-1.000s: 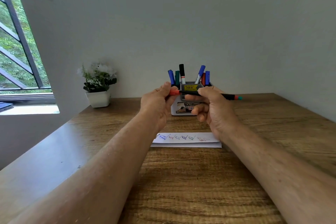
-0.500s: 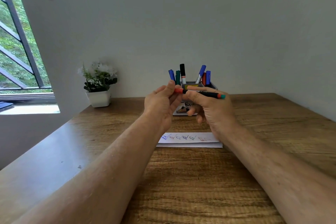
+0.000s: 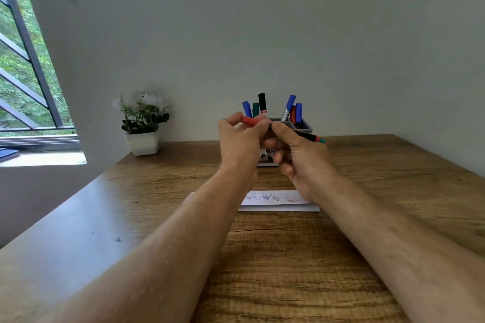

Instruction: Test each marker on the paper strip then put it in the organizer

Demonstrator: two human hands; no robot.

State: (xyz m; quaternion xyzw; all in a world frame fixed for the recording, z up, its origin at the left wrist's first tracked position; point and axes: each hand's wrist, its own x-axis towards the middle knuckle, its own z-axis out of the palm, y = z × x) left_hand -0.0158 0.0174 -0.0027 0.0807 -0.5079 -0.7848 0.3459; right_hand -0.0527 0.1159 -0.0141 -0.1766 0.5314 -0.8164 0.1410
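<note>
Marker (image 3: 304, 135) held level in the right hand (image 3: 301, 157) while the left hand (image 3: 240, 143) pinches its red cap (image 3: 250, 121), both raised above the paper strip (image 3: 278, 202) in front of the organizer (image 3: 305, 127), probably for capping before storage.

Open wooden desk (image 3: 288, 270) lies below my forearms. Ahead, my left hand (image 3: 240, 139) and right hand (image 3: 301, 155), joined on one marker (image 3: 307, 136), block the organizer (image 3: 305, 126); its upright markers (image 3: 262, 103) crowd the top. The paper strip (image 3: 278, 203) lies flat between my wrists. The potted plant (image 3: 143, 123) stands well apart, left.
</note>
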